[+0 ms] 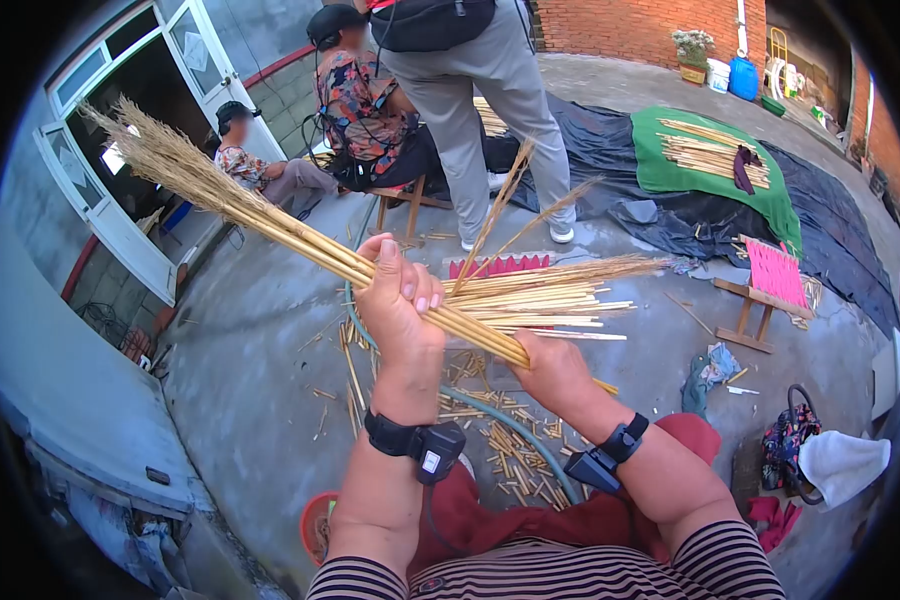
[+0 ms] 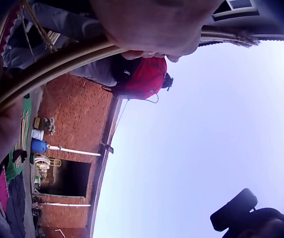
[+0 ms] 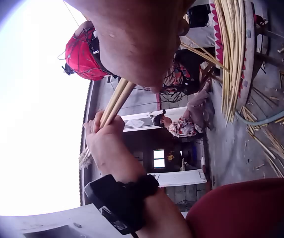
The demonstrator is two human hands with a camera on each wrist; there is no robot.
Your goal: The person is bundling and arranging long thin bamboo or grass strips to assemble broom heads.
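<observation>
A small bundle of dry, plume-topped stalks (image 1: 300,238) slants across the head view, feathery heads at the upper left and bare ends at the lower right. My left hand (image 1: 400,305) grips it around the middle, thumb up. Nearer the bare ends, my right hand (image 1: 555,372) holds the same bundle in curled fingers. Both hands show on the stalks (image 3: 116,101) in the right wrist view. Behind and below them, more long stalks (image 1: 550,300) lie in a pile over a rack with a pink, jagged edge (image 1: 500,265).
Short cut stalk pieces (image 1: 515,460) litter the concrete, crossed by a green hose (image 1: 520,430). A standing person (image 1: 470,90) is just ahead; two others sit left. At right are a pink-topped stool (image 1: 775,275), a green cloth (image 1: 660,150) with stalks, and a bag (image 1: 790,440).
</observation>
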